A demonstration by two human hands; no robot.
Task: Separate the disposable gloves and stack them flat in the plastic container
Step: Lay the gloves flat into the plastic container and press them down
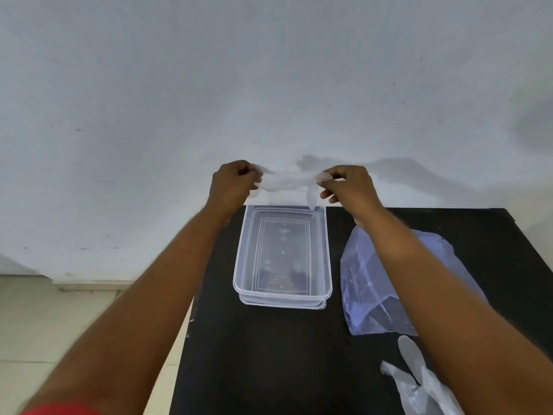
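Left hand point(232, 184): bare, no glove, ring or band visible on it; knuckles and the back of the hand face the camera.
Right hand point(348, 184): bare as well, with no ring or strap in sight; pale fingernails show on the fingertips.
Left forearm point(155, 283): uncovered from the wrist behind the hand down to the lower frame edge; no watch or bracelet at the wrist.
Right forearm point(425, 283): uncovered along its whole visible length behind the hand; fine hair shows near the wrist.
Sleeve point(59, 410): a strip of red fabric at the far end of the left arm, well behind the hand, cut off by the frame edge.
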